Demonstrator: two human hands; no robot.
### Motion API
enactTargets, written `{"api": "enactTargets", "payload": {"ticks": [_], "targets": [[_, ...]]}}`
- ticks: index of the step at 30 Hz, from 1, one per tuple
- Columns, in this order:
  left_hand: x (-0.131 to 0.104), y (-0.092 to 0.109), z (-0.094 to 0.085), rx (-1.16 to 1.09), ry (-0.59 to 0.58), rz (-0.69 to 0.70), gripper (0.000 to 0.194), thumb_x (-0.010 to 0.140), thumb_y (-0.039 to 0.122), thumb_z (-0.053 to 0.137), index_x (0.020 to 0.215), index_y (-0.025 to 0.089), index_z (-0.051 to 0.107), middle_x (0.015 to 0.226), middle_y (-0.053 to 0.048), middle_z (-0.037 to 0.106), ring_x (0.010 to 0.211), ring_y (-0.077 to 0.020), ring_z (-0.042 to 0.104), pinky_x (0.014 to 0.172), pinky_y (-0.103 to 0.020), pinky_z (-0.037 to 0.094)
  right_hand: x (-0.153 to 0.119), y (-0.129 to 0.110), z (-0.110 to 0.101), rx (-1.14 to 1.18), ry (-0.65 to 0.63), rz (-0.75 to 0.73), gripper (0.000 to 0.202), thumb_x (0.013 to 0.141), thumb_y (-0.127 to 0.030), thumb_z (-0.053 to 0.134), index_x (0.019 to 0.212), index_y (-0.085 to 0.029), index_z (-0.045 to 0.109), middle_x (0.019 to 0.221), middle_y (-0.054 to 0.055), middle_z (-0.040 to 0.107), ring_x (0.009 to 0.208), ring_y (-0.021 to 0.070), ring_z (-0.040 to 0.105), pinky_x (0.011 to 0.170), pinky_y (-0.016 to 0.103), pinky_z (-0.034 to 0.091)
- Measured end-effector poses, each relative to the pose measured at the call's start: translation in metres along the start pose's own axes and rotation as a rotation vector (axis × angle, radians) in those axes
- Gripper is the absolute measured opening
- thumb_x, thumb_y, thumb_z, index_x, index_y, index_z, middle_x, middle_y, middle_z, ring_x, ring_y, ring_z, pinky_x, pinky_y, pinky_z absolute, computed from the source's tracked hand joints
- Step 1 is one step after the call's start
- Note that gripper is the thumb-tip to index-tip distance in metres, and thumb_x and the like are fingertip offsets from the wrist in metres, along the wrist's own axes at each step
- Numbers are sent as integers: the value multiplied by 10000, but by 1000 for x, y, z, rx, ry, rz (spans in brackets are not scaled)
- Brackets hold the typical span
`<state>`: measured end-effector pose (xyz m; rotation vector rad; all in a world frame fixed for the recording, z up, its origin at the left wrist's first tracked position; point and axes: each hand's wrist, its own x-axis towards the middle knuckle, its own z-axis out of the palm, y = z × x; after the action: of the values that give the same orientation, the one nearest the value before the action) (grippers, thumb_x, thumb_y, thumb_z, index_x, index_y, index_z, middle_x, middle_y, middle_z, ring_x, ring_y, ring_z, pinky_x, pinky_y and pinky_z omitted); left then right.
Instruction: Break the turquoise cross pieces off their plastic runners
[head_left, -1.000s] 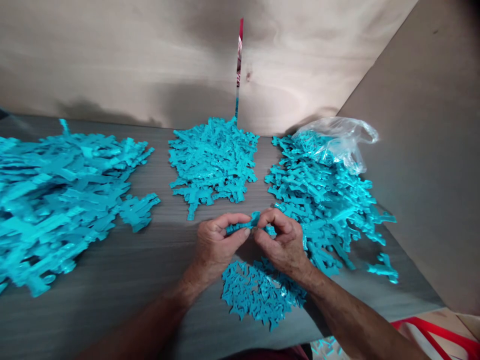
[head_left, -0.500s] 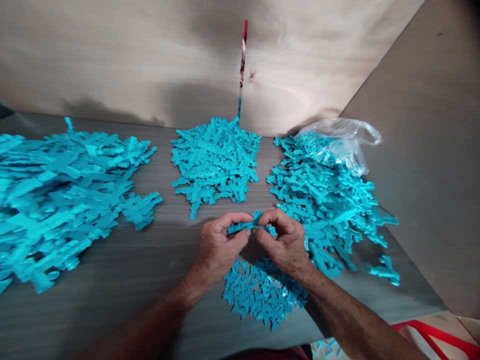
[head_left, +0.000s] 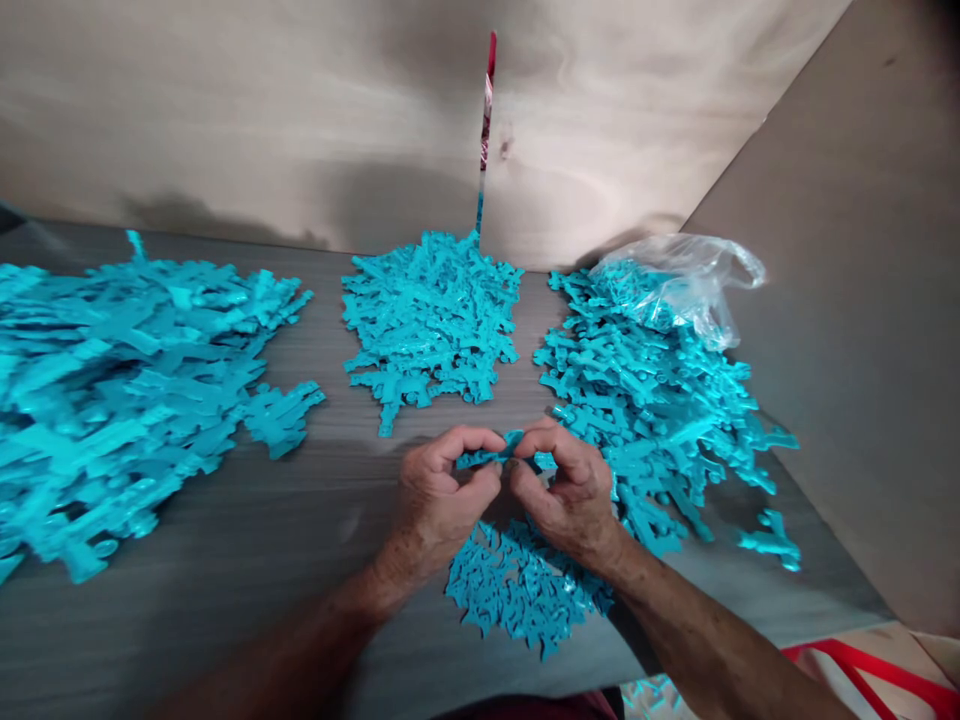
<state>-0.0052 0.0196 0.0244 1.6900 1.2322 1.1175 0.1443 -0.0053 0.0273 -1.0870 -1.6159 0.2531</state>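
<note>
Between my two hands is a small turquoise plastic piece (head_left: pixel 480 458), partly hidden by the fingers. Thumb and forefinger of my left hand (head_left: pixel 446 485) pinch its left part. My right hand (head_left: pixel 570 485) pinches it on the right, its fingertips close to the left ones. Just below the hands lies a flat heap of small, pointed turquoise pieces (head_left: pixel 517 590). Beyond the hands sits a middle pile of turquoise gun-shaped pieces (head_left: pixel 431 320). A larger pile of similar pieces (head_left: pixel 652 400) spreads right beside my right hand.
A big turquoise pile (head_left: pixel 135 390) covers the table's left side. A clear plastic bag (head_left: pixel 701 275) rests on the right pile. Behind the middle pile stands a thin red and turquoise strip (head_left: pixel 486 130) before the wooden back panel (head_left: pixel 262 110). A red edge (head_left: pixel 877 670) shows at lower right.
The hands stay in nearly the same place, still pinching the turquoise piece. The piece has tilted slightly and the thumbs have shifted a little. The piles have not changed.
</note>
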Motion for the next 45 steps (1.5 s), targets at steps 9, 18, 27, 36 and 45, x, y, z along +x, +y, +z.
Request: {"api": "enactTargets", "payload": {"ticks": [9,18,27,36,45], "targets": [[1,9,0,-2,6,-31,185,691,103,597,796,206,709,743,25,744,639,-126,665,610,-207,527,-5,2,6,-52,30,43,127,796,-120,583,800,-241,544,708,-36,632,654,130,627,623,239,491],[0,12,1,-14,23,-31,172,686,113,589,772,202,708,737,18,748,646,-137,668,655,-226,541,-5,-3,10,-97,55,123,134,749,-119,543,749,-248,505,653,-44,581,589,125,569,589,239,461],[2,0,2,-82,-23,-74,191,714,132,611,849,195,731,813,-4,759,747,-155,692,705,-236,536,-8,2,10,-9,17,296,95,747,-143,581,755,-224,531,628,-63,538,556,105,500,582,241,414],[12,-8,-2,-146,-35,-144,291,711,124,601,952,182,752,898,-25,779,836,-187,714,715,-251,556,-3,23,3,280,-15,536,94,757,-199,644,841,-203,603,694,-35,586,612,110,523,558,228,429],[15,-12,-4,-241,-5,-227,290,714,153,659,988,184,751,886,-26,777,877,-207,714,728,-267,569,1,20,-3,251,-117,501,76,733,-187,647,786,-202,595,670,-40,580,600,110,527,579,235,441]]}}
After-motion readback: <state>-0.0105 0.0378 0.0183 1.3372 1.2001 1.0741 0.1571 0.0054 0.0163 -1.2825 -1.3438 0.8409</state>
